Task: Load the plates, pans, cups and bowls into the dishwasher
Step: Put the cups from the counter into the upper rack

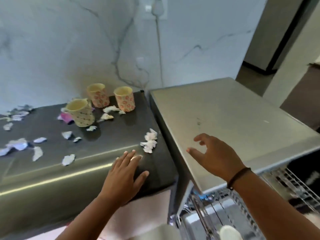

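both hands bare and holding nothing beside the dishwasher (230, 129).

left hand (125, 172) flat on the dark counter (52, 153) just left of the dishwasher, fingers straight and close together, thumb out to the side. right hand (214, 158) over the dishwasher's grey top near its front edge, fingers spread and loosely bent, gripping nothing; contact with the top not clear. three patterned cups (81, 112) upright on the counter, left of the dishwasher's back corner, well apart from either hand. crumpled paper scraps (149, 140) scattered across the counter, nearest ones just beside the dishwasher's left edge. wire rack (242, 213) pulled out below the dishwasher's top, contents blurred.
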